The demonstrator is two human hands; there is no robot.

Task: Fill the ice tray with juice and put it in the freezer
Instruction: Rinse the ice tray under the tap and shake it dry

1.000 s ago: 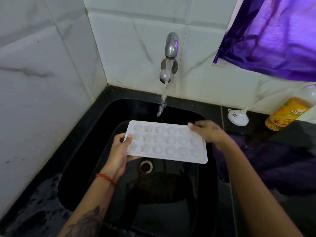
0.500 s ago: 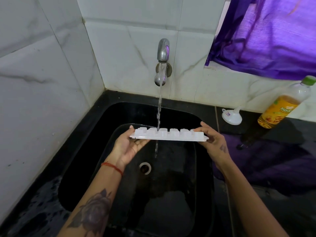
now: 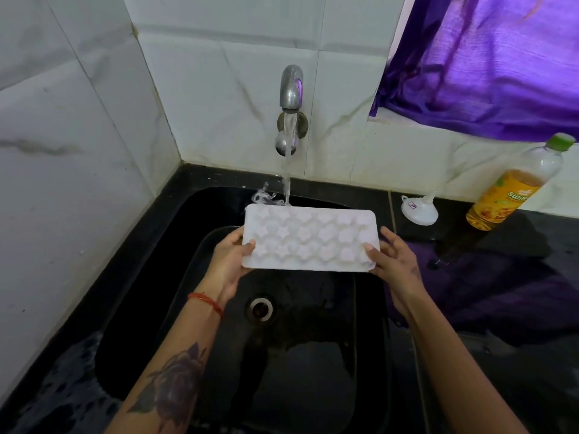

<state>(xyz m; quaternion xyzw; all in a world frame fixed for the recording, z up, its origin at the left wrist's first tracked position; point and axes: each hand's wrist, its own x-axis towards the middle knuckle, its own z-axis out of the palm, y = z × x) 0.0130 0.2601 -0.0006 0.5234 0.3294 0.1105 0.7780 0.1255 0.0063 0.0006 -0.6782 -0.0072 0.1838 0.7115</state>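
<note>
Over black sink (image 3: 175, 233) at frame centre, under running tap (image 3: 291, 89): white ice tray (image 3: 308, 238), light, stiff, wet and likely slippery, pinched at short ends by left hand (image 3: 228, 261) and right hand (image 3: 393, 261), best held there

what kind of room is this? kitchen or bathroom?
Most likely a home kitchen: a black sink set in a dark counter under a wall tap that is running, marble-look wall tiles, and a juice bottle with a white funnel beside the sink.
</note>
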